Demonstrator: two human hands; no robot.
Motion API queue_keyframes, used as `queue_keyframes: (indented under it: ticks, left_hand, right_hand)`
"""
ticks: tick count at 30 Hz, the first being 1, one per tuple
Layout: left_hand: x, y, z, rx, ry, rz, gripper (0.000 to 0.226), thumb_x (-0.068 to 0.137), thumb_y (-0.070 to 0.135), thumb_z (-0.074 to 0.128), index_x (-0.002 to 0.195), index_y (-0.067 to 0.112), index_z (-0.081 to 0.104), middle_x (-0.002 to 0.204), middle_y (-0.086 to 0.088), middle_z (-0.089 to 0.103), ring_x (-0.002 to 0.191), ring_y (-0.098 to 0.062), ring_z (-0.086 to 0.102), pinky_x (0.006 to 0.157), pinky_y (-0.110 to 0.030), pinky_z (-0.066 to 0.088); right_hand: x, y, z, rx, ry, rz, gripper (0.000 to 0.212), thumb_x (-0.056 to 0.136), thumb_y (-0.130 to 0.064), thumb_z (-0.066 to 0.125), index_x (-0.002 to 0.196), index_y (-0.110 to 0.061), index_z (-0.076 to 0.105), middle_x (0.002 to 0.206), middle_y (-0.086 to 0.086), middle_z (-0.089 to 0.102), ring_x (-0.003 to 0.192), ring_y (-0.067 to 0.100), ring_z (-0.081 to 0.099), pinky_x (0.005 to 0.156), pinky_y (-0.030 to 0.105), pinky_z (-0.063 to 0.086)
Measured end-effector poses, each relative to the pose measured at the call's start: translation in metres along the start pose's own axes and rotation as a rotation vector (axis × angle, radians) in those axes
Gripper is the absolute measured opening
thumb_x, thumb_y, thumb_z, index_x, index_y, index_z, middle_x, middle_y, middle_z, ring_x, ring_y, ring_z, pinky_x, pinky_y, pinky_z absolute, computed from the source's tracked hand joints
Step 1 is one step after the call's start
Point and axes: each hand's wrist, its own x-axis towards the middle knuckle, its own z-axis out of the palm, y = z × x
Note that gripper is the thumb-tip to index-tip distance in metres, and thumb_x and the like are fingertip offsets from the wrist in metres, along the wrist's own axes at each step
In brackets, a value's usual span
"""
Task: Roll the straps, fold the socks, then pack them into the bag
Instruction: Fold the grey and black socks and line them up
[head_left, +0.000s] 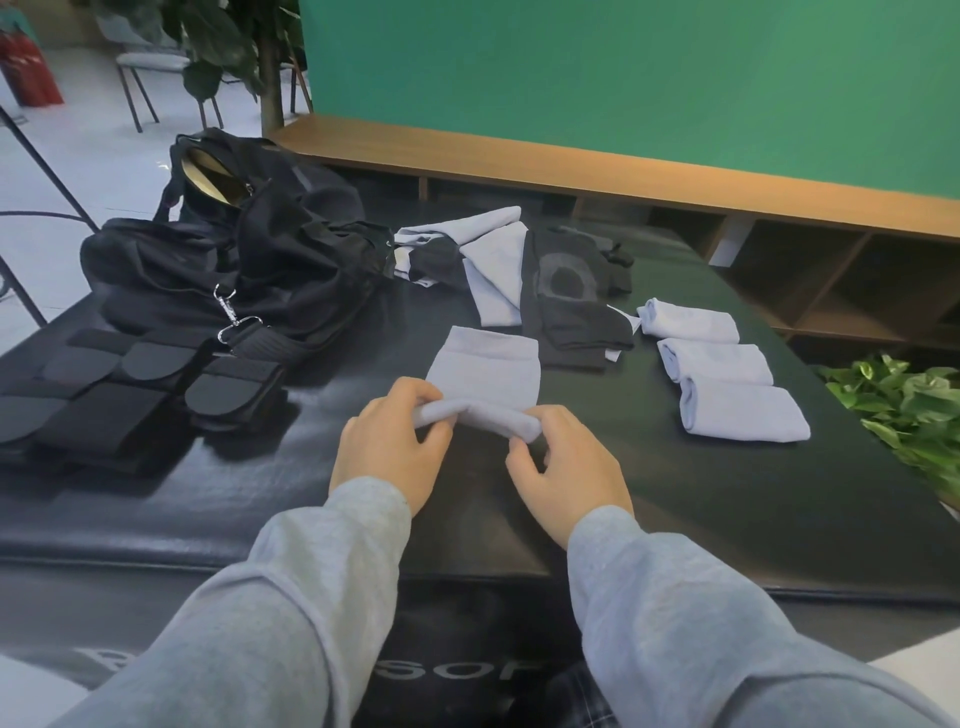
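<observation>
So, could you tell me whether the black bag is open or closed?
Open: the bag gapes at its top, showing a tan lining inside.

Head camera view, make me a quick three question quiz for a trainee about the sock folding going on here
1. True or false: both hands grip the near edge of the light blue sock being rolled.
2. How many folded light blue socks lie in the row on the right side of the table?
A. one B. three C. five
3. Fill in: the black bag sits on the far ______ part of the table.

Key
1. True: the left hand and right hand both pinch the rolled edge.
2. B: the folded socks number three.
3. Left.
</observation>
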Motion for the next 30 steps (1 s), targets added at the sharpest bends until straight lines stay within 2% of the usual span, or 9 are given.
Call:
queue_keyframes:
  ticks: [3,7,9,12,14,20,25,27,30]
  left_hand:
    - [-0.0004,0.0003,-0.0008,-0.059,0.01,-0.016,0.011,0.086,0.044,0.056,0.092,0.039,0.047,0.088,0.011,0.058,0.087,-0.018,0.054,0.075,-0.038,0.049]
    - [-0.0021,0.0021,-0.0021,-0.072,0.014,-0.023,0.019,0.086,0.046,0.057,0.098,0.038,0.044,0.096,0.011,0.059,0.094,-0.016,0.055,0.08,-0.038,0.05]
    - [-0.0018,0.0023,-0.0022,-0.063,0.01,-0.033,0.023,0.085,0.048,0.056,0.1,0.038,0.042,0.098,0.011,0.058,0.097,-0.017,0.054,0.083,-0.04,0.049]
    - [-0.0013,0.0038,-0.0017,-0.042,0.002,-0.053,0.03,0.086,0.05,0.055,0.104,0.035,0.037,0.102,0.009,0.057,0.097,-0.019,0.054,0.084,-0.038,0.048]
    - [-0.0017,0.0042,-0.0025,-0.042,0.006,-0.06,0.031,0.087,0.049,0.054,0.104,0.034,0.034,0.104,0.008,0.057,0.098,-0.019,0.053,0.084,-0.037,0.047]
    - [-0.0002,0.0038,-0.0024,-0.059,0.002,-0.076,0.029,0.09,0.046,0.05,0.109,0.029,0.037,0.107,0.005,0.058,0.1,-0.021,0.053,0.085,-0.038,0.046]
    - [0.0008,0.0026,-0.0006,-0.06,0.018,-0.07,0.035,0.091,0.043,0.051,0.117,0.025,0.036,0.098,0.005,0.059,0.095,-0.021,0.054,0.08,-0.035,0.045]
    - [0.0017,0.0018,-0.0004,-0.052,0.028,-0.064,0.042,0.092,0.041,0.05,0.126,0.024,0.033,0.097,0.007,0.058,0.095,-0.02,0.054,0.081,-0.035,0.045]
    - [0.0018,0.001,0.0005,-0.039,0.039,-0.045,0.038,0.093,0.035,0.049,0.127,0.028,0.031,0.105,0.01,0.057,0.098,-0.017,0.054,0.082,-0.035,0.046]
  right_hand:
    - [-0.0003,0.0011,-0.0014,0.038,0.005,0.048,0.011,0.093,-0.035,0.043,0.095,-0.026,0.05,0.07,-0.011,0.048,0.07,0.012,0.049,0.064,0.029,0.04]
    - [-0.0004,0.0021,-0.0012,0.079,0.023,0.069,0.011,0.095,-0.037,0.041,0.093,-0.026,0.044,0.068,-0.01,0.049,0.071,0.018,0.051,0.063,0.032,0.04]
    - [-0.0006,0.0023,-0.0006,0.101,0.026,0.076,0.008,0.095,-0.039,0.042,0.097,-0.031,0.039,0.069,-0.012,0.051,0.074,0.019,0.053,0.064,0.031,0.039]
    - [-0.0012,0.0022,-0.0006,0.139,0.036,0.08,0.024,0.095,-0.041,0.044,0.113,-0.03,0.034,0.081,-0.011,0.059,0.081,0.022,0.057,0.07,0.033,0.045]
    - [-0.0015,0.0014,-0.0011,0.172,0.049,0.088,0.029,0.094,-0.042,0.047,0.115,-0.028,0.032,0.089,-0.01,0.061,0.084,0.021,0.059,0.076,0.036,0.048]
    - [0.0,0.0048,0.0004,0.249,0.058,0.123,0.037,0.087,-0.045,0.059,0.098,-0.03,0.027,0.077,-0.016,0.055,0.07,0.01,0.054,0.069,0.031,0.045]
    - [0.0006,0.0063,0.0008,0.184,0.041,0.114,0.027,0.088,-0.042,0.057,0.088,-0.031,0.032,0.062,-0.013,0.046,0.06,0.009,0.047,0.062,0.029,0.041]
    - [0.0009,0.0062,0.0007,0.161,0.042,0.097,0.023,0.09,-0.041,0.054,0.089,-0.035,0.032,0.064,-0.012,0.047,0.064,0.01,0.05,0.064,0.028,0.041]
    - [0.0018,0.0069,0.0022,0.124,0.051,0.056,0.013,0.094,-0.038,0.047,0.1,-0.039,0.036,0.089,-0.015,0.049,0.074,0.017,0.054,0.071,0.032,0.045]
